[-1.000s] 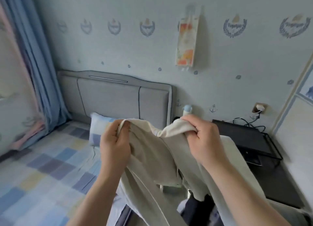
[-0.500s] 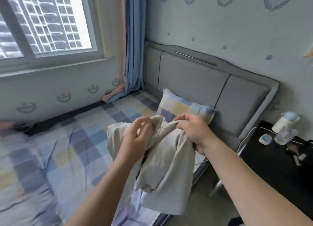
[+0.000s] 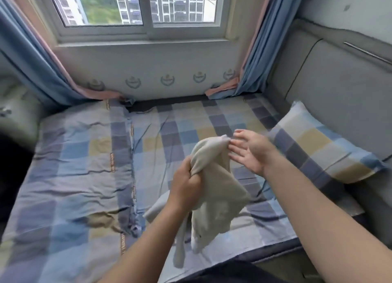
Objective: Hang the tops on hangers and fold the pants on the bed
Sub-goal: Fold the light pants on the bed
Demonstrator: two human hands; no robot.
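pants (image 3: 214,189) bunched mid-frame, tail hanging toward 6 o'clock above bed (image 3: 84,176) | left hand (image 3: 186,185) grips upper fold | right hand (image 3: 250,153) at 2 o'clock has released, fingers spread beside them | view swung from headboard (image 3: 339,96) to bed: laying-out for folding looks next

There is one view, from a wide-angle camera worn on the person's head. It looks forward and down across the bed (image 3: 84,176) toward the window (image 3: 146,7) on the far wall. The left hand (image 3: 186,187) and the right hand (image 3: 252,151) are near the lens, at the middle; the headboard (image 3: 339,91) curves along the right edge.
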